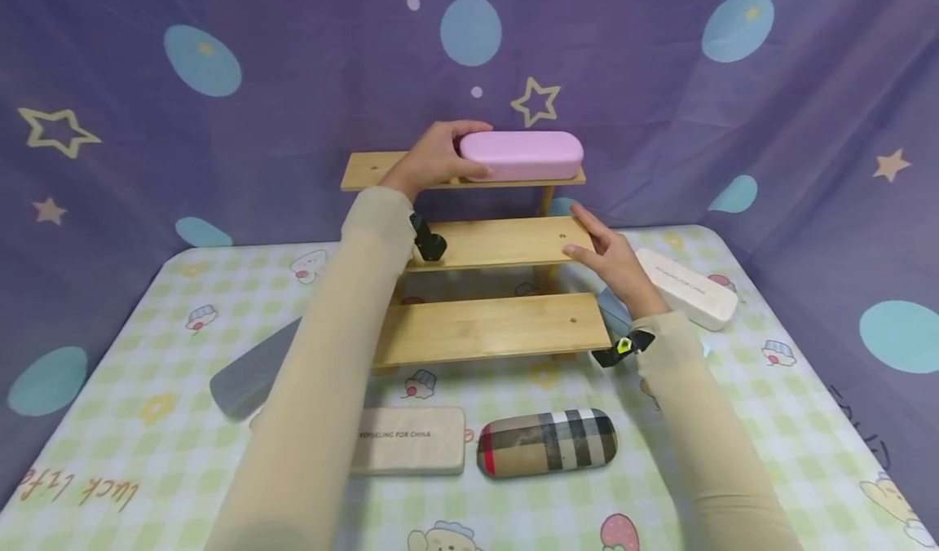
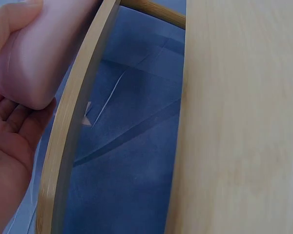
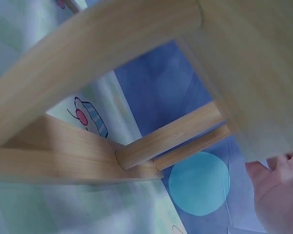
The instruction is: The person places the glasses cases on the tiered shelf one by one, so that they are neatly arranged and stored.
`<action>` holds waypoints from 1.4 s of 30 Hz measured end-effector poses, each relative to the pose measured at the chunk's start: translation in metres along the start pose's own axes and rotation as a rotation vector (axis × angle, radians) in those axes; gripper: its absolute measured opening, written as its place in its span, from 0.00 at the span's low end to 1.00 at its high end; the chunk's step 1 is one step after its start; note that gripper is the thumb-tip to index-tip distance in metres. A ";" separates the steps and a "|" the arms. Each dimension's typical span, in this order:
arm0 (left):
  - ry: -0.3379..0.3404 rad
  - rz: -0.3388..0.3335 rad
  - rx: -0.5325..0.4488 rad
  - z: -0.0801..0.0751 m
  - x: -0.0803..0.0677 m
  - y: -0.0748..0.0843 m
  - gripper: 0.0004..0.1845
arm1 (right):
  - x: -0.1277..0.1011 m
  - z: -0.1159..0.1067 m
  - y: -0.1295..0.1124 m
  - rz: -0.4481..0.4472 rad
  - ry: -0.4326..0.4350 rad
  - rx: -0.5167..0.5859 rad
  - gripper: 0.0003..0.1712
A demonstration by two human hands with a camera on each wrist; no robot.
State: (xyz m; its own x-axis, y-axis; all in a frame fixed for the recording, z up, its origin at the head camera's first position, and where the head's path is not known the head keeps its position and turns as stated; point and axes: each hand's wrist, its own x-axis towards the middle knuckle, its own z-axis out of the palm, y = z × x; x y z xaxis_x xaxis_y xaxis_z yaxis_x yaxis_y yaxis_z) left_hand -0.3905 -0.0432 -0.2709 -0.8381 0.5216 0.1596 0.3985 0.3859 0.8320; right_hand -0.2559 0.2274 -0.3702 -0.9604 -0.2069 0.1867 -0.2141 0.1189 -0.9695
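Your left hand grips the left end of the pink case at the upper centre of the head view, thumb on the near side and fingers round the far side. The case lies lengthwise at the right part of the top board; whether its base sits fully on the wood cannot be told. Your right hand, right of centre, holds the right end of the middle board, its thumb laid over the upper face. Your two hands are thus apart, each clamped on a different thing.

The step in hand appears to be the setting or adjusting of the pink case on the top tier, with your right hand bracing the stand. The next move would call for you to seat the case level, clear of the right edge, then loosen your left fingers without dragging it, keeping the brace until they are off.

On the worktop, note the grey case at lower left, the lettered beige case and plaid case at lower centre, and the white case right of centre, beyond your right wrist.
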 end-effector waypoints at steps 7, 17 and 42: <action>-0.006 -0.022 0.007 -0.001 -0.002 -0.001 0.40 | 0.000 0.005 0.001 -0.003 -0.007 0.019 0.39; 0.048 -0.128 0.015 -0.011 -0.012 -0.001 0.43 | 0.002 0.010 -0.003 -0.010 -0.038 0.006 0.39; 0.104 0.004 -0.085 -0.066 -0.174 -0.007 0.40 | 0.009 0.008 0.020 0.000 0.001 -0.003 0.39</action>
State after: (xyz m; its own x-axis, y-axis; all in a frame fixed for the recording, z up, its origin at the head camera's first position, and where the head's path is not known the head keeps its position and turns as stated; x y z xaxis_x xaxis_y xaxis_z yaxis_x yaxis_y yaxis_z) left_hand -0.2720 -0.1867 -0.2692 -0.8725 0.4395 0.2136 0.3726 0.3157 0.8726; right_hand -0.2677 0.2200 -0.3887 -0.9606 -0.2058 0.1870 -0.2148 0.1222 -0.9690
